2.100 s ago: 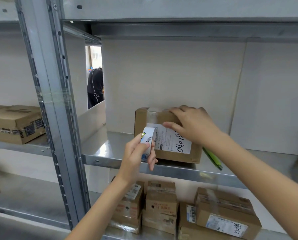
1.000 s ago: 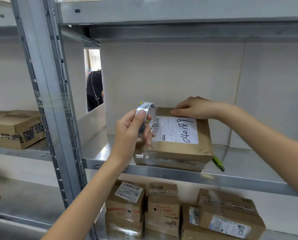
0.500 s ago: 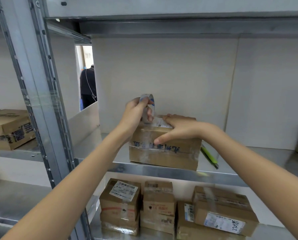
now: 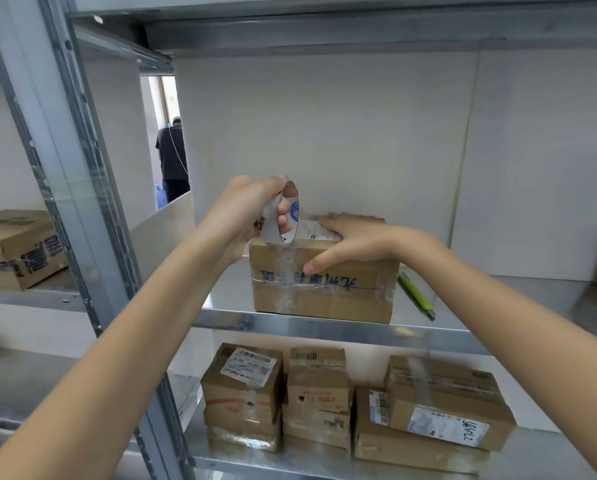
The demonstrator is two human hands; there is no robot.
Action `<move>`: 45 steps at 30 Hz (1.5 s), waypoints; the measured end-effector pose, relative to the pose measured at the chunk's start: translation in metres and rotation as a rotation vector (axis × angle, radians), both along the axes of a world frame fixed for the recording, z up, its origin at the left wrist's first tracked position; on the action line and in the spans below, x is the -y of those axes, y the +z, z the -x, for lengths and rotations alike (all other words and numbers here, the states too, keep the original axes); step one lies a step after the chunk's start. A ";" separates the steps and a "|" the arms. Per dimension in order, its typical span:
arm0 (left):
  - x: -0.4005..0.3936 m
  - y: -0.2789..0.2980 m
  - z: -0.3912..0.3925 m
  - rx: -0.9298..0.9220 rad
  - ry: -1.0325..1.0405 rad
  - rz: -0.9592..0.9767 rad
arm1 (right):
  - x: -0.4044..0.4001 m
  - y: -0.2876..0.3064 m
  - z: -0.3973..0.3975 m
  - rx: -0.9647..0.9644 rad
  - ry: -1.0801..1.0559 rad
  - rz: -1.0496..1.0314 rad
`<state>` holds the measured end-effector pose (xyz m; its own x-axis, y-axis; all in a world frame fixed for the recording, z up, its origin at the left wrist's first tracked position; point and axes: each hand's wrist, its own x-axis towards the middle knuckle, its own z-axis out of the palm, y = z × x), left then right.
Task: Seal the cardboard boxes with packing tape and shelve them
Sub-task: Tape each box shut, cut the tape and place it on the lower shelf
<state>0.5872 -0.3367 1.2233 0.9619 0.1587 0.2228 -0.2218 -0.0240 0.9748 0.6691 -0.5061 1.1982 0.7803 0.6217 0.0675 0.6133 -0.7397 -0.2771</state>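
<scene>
Taping the box (image 4: 324, 289) where it sits, at the front edge of the middle shelf (image 4: 324, 329), is the step in hand as I read it. Far left, another carton (image 4: 16, 247) sits in the next bay, out of play. Left hand (image 4: 245, 216) is curled round the tape roll (image 4: 283, 220), fingers through the core, holding it just above the box's top left corner; a clear strip seems to run from the roll down the front face. Right hand (image 4: 355, 240) lies flat over the label on top, fingers straight, thumb pressing the front face near the strip. Advice: keep the strip taut, keep the roll low to the cardboard, rub it down with the thumb before tearing, and hold the box steady so it doesn't slide off the lip. A green pen-like tool (image 4: 416, 294) lies just right of the box; can't tell if it's a cutter. Sealed boxes (image 4: 428, 410) are stacked on the shelf below.
</scene>
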 end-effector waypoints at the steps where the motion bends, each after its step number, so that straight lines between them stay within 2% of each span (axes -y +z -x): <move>1: -0.001 0.004 0.001 -0.023 0.002 -0.021 | 0.000 -0.001 -0.002 0.006 -0.008 0.008; 4: -0.002 0.015 0.004 -0.108 -0.027 -0.088 | 0.000 -0.002 -0.005 0.007 -0.027 0.013; 7: -0.001 0.013 0.008 -0.091 -0.040 -0.102 | 0.000 -0.001 -0.003 0.006 -0.008 -0.005; 9: -0.001 0.002 0.010 -0.031 -0.059 -0.134 | -0.001 0.000 -0.001 0.000 -0.002 -0.025; 12: 0.001 -0.024 0.014 0.156 -0.044 -0.240 | -0.003 -0.001 -0.001 0.014 -0.006 -0.030; 16: -0.003 -0.043 0.020 0.272 0.047 -0.156 | -0.004 0.000 0.000 -0.003 0.001 -0.073; 23: 0.007 -0.047 0.042 0.179 -0.058 -0.122 | -0.005 -0.001 0.001 0.009 0.009 -0.087; 33: 0.014 -0.091 0.045 0.037 0.082 -0.098 | -0.003 -0.001 0.002 0.017 -0.004 -0.044; 35: 0.017 -0.097 0.041 0.000 0.095 -0.084 | -0.002 0.002 0.004 -0.017 0.031 -0.028; 38: 0.019 -0.100 0.035 0.011 0.120 -0.017 | 0.001 0.015 0.006 -0.191 0.093 0.029; 40: 0.019 -0.100 0.035 0.034 0.113 -0.003 | -0.005 0.026 0.000 -0.299 -0.021 0.000; 43: 0.018 -0.102 0.033 0.024 0.095 -0.020 | -0.027 0.032 -0.019 -0.169 -0.250 -0.003; 45: 0.017 -0.102 0.031 0.019 0.075 -0.028 | -0.042 0.028 -0.023 -0.145 -0.228 -0.023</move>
